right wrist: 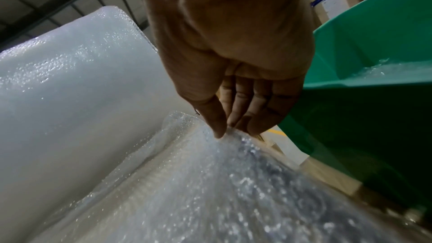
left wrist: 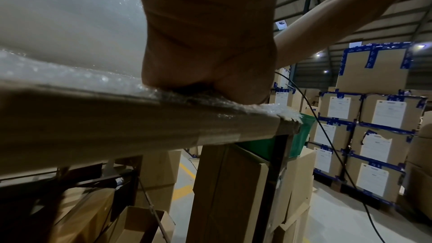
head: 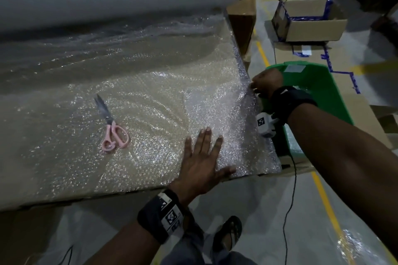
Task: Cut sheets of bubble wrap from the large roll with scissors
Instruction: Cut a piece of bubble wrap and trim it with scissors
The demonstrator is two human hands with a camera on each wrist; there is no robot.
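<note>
Pink-handled steel scissors (head: 112,127) lie closed on the clear bubble wrap sheet (head: 150,97) spread over the cardboard table (left wrist: 93,127). The left hand (head: 202,161) presses flat, fingers spread. The right hand (head: 267,84) pinches the sheet's right edge beside a green plastic bin (head: 323,92). The big white roll (right wrist: 70,80) is cut off at top.

Your bubble wrap (head: 150,97), clear and glinting, lies unrolled flat across the table (left wrist: 93,128) from the large white roll (right wrist: 70,90) behind. Your pink-handled scissors (head: 111,127) lie closed on the sheet, blades pointing toward the roll.
</note>
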